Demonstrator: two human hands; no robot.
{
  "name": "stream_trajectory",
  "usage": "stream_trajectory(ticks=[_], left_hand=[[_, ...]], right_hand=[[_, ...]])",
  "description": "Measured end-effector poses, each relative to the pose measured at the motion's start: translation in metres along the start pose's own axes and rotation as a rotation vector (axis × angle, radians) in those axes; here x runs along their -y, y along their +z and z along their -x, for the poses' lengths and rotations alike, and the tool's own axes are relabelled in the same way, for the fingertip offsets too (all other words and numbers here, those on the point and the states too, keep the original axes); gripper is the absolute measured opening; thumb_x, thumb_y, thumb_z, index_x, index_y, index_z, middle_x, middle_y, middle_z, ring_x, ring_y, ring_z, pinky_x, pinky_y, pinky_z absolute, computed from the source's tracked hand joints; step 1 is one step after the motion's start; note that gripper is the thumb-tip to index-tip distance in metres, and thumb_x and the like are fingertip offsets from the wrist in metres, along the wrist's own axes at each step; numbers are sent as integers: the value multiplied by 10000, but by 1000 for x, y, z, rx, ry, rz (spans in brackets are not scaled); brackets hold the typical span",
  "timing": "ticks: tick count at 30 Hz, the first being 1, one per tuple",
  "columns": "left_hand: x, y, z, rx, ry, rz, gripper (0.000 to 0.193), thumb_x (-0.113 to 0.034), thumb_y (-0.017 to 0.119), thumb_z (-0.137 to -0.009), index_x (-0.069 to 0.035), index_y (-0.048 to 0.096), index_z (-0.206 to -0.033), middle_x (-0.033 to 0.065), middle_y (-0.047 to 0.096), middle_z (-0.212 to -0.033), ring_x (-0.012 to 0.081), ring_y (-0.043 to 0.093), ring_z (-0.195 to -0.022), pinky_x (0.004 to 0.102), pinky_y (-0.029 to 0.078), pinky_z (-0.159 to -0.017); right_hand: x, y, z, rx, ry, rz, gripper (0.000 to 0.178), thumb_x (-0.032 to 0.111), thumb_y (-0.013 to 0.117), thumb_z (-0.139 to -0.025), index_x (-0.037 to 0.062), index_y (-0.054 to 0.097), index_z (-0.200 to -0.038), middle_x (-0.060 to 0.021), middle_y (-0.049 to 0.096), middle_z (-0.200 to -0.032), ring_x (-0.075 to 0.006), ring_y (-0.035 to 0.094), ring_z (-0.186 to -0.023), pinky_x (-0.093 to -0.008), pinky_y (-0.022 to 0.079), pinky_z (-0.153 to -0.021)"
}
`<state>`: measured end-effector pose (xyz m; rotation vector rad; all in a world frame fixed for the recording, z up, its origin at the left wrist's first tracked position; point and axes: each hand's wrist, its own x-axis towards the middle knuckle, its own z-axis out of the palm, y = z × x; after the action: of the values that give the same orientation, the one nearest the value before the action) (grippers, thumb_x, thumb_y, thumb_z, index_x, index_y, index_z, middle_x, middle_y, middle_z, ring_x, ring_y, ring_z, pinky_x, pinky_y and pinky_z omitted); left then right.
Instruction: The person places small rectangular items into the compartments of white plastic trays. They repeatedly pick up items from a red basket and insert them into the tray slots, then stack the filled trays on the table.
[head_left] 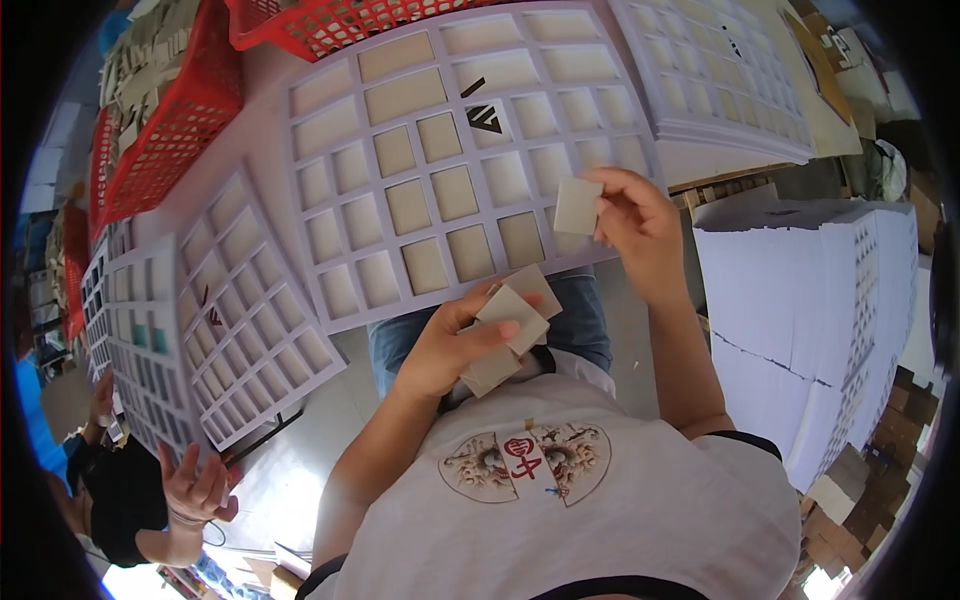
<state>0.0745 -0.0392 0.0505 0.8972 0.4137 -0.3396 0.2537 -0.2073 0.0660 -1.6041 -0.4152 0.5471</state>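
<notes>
Matt cardboard-like squares [519, 310]; smooth gridded panel [446, 166]; plastic basket [172, 138]; cloth shirt [650, 500].

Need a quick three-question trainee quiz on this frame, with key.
1. Multiple choice: what does the right hand hold? A) a pen, B) a beige square, C) nothing.
2. Placement: on which side of the large tray is the red basket of loose pieces, the person's left or right?
3. True or false: that tray is completely filled.

Key: 1) B. 2) The left, beyond the tray's upper corner. 3) False: some compartments show bare white.
</notes>
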Motion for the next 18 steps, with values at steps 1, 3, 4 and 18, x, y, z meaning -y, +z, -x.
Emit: stream_trajectory(ticks=[1,3,4,18], left_hand=[[0,-2,1,12,-14,17,567,-283,705,-829,19,572,-1290,197,643,-1158,278,659,-1037,363,580,-781],[2,-7,4,29,-39,54,587,-301,707,-821,9,570,-1301,211,641,-1174,287,655,-1057,368,582,-784],[4,-9,3,43,-33,55,587,-300,704,-825,8,567,-1306,210,642,-1170,286,654,-1057,367,582,-783],[0,-7,3,71,-5,77,571,-259,690,-839,29,553,-1313,200,640,-1166,277,655,-1033,361,577,-785]], right_hand=[[-8,-5,-4,47,36,60,282,-52,497,-905,26,647,-1131,-19,602,-953,-56,545,-740,-200,438,-640],[-25,-6,-6,94,-39,199,282,-63,496,-898,24,650,-1118,-20,601,-959,-67,542,-764,-210,440,-658],[-29,-7,-7,119,-77,268,283,-69,495,-894,23,651,-1111,-21,600,-962,-73,540,-777,-215,440,-667],[-2,1,29,189,-426,672,287,22,655,-838,45,678,-1123,-76,582,-1053,-203,566,-939,-332,464,-804]])
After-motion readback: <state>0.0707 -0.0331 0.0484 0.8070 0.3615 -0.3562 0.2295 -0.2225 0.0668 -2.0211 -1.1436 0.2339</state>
